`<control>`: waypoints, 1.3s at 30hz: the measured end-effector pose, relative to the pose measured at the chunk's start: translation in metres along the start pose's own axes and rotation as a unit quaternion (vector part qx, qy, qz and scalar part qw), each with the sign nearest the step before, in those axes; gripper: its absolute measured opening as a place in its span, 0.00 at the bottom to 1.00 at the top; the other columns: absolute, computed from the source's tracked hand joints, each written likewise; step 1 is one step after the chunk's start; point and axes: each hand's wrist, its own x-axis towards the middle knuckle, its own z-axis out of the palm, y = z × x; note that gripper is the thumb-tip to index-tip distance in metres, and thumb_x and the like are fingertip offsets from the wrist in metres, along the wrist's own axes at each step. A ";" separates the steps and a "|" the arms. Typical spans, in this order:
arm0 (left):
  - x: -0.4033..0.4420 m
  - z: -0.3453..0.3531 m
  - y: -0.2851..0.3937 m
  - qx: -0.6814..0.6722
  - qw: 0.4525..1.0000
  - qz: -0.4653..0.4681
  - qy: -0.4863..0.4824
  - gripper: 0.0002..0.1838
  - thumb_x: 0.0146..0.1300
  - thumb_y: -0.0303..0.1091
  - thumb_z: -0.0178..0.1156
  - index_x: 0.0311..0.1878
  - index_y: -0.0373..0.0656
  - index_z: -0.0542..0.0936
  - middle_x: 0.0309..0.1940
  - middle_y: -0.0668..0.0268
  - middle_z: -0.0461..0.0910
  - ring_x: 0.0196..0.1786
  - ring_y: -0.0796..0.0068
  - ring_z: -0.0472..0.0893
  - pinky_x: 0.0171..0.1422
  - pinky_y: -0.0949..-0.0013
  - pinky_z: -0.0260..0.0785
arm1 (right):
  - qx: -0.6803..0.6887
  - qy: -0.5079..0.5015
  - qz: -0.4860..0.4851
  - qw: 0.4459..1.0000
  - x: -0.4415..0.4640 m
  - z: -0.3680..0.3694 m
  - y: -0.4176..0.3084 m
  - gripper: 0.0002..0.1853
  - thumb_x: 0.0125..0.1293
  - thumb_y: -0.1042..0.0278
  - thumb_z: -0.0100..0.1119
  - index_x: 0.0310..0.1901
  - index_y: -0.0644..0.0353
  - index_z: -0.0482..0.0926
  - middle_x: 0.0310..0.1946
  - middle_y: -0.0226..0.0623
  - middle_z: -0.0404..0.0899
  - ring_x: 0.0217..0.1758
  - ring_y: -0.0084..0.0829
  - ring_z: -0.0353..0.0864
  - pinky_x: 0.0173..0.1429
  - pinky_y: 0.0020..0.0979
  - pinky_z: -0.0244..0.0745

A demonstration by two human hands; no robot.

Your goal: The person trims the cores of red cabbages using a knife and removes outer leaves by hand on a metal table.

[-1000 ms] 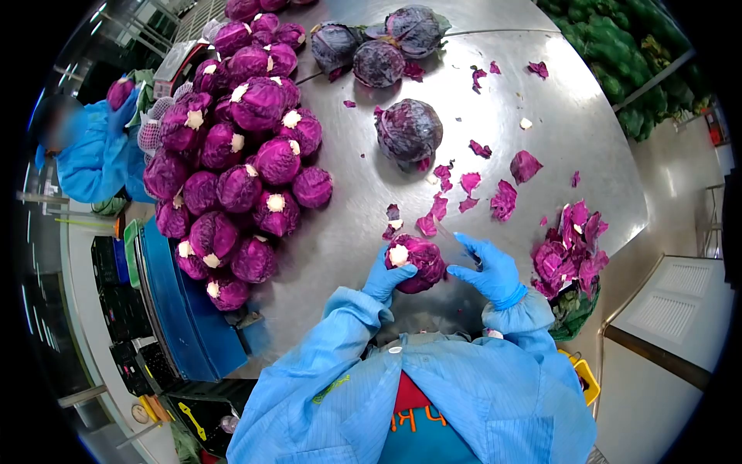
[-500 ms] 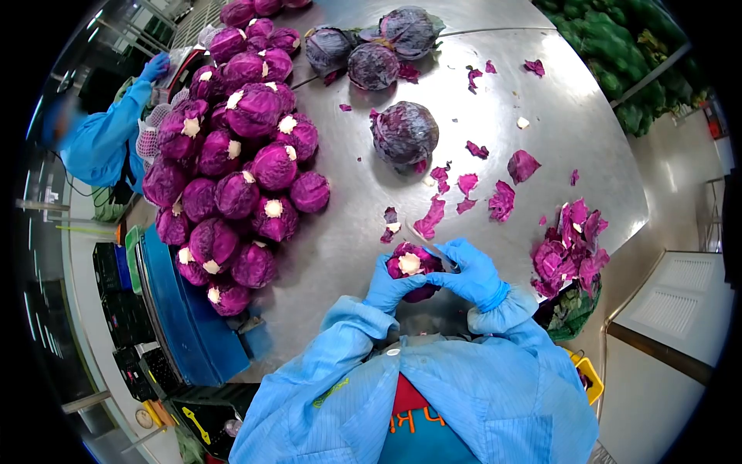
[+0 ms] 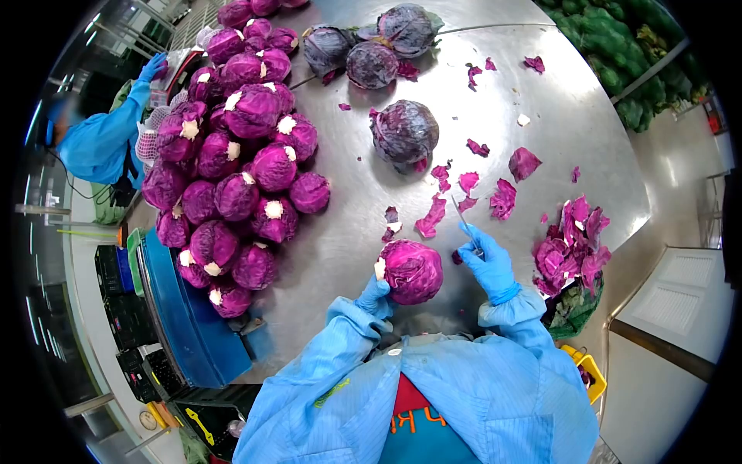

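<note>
A red cabbage [image 3: 415, 272], bright purple with its pale cut stem facing left, rests in my left hand [image 3: 374, 297], whose gloved fingers are partly hidden beneath it. My right hand [image 3: 490, 267], also in a blue glove, is closed round a knife [image 3: 468, 224] with its thin blade pointing up and away. A small dark leaf piece [image 3: 457, 257] shows beside the right hand's fingers. The right hand is apart from the cabbage. Ahead of them lie torn leaf scraps [image 3: 430, 216] and a dark untrimmed cabbage [image 3: 404, 132].
Trimmed red cabbages [image 3: 236, 195] are heaped on the left of the steel table [image 3: 340, 255]. Several dark cabbages [image 3: 373, 65] sit at the far side. Loose leaves [image 3: 572, 243] pile at the right edge. A co-worker in blue [image 3: 100, 147] reaches forward at far left.
The cabbage has turned so its stem faces left rather than up. My right hand has moved off it to the right, with the knife now pointing away. The co-worker has shifted slightly.
</note>
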 end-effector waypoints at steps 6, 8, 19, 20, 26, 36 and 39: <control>0.016 -0.029 -0.007 0.047 0.995 0.043 -0.074 0.54 0.40 0.39 0.80 0.70 0.43 0.59 0.66 0.55 0.67 0.66 0.56 0.71 0.70 0.49 0.66 | 0.042 -0.005 0.015 0.999 -0.006 -0.013 0.004 0.21 0.61 0.71 0.65 0.57 0.53 0.80 0.36 0.31 0.84 0.34 0.18 0.77 0.43 0.24 0.74; 0.017 -0.022 -0.004 0.080 0.993 0.056 -0.068 0.54 0.38 0.37 0.81 0.70 0.42 0.60 0.65 0.55 0.67 0.66 0.57 0.71 0.70 0.50 0.66 | 0.073 -0.026 -0.045 0.996 -0.013 -0.009 -0.015 0.20 0.61 0.70 0.66 0.56 0.52 0.81 0.37 0.32 0.82 0.36 0.21 0.77 0.43 0.25 0.74; 0.011 -0.001 -0.003 0.266 0.955 0.130 0.013 0.57 0.29 0.28 0.84 0.68 0.40 0.63 0.62 0.59 0.70 0.65 0.65 0.72 0.70 0.58 0.65 | -0.114 -0.077 -0.114 0.984 -0.029 0.014 -0.049 0.19 0.55 0.60 0.71 0.46 0.56 0.79 0.38 0.37 0.76 0.37 0.34 0.78 0.44 0.32 0.74; 0.010 0.000 -0.003 0.271 0.954 0.128 0.014 0.58 0.28 0.28 0.84 0.68 0.40 0.62 0.62 0.59 0.70 0.64 0.65 0.72 0.70 0.59 0.65 | -0.124 -0.098 -0.079 0.984 -0.027 0.013 -0.048 0.19 0.54 0.60 0.71 0.45 0.56 0.78 0.38 0.37 0.76 0.37 0.35 0.78 0.44 0.33 0.75; 0.005 -0.002 -0.010 0.278 0.956 0.089 0.025 0.57 0.30 0.28 0.83 0.68 0.39 0.62 0.62 0.60 0.70 0.64 0.67 0.72 0.71 0.60 0.64 | -0.196 -0.171 -0.110 0.959 -0.026 0.000 -0.052 0.14 0.54 0.68 0.71 0.40 0.58 0.77 0.34 0.31 0.79 0.32 0.22 0.75 0.37 0.26 0.73; 0.006 -0.011 -0.005 0.301 0.951 0.050 0.051 0.53 0.30 0.27 0.83 0.64 0.37 0.65 0.59 0.61 0.73 0.61 0.69 0.73 0.69 0.63 0.64 | -0.075 -0.264 -0.156 0.949 -0.016 -0.013 -0.042 0.10 0.61 0.63 0.67 0.42 0.55 0.82 0.37 0.33 0.81 0.37 0.28 0.81 0.41 0.30 0.75; 0.005 0.003 0.004 0.338 0.937 0.050 0.069 0.52 0.30 0.28 0.84 0.63 0.36 0.66 0.57 0.60 0.74 0.59 0.70 0.75 0.67 0.64 0.67 | -0.166 -0.310 -0.188 0.917 -0.015 -0.022 -0.075 0.10 0.62 0.62 0.66 0.42 0.54 0.82 0.35 0.33 0.80 0.36 0.30 0.81 0.41 0.30 0.75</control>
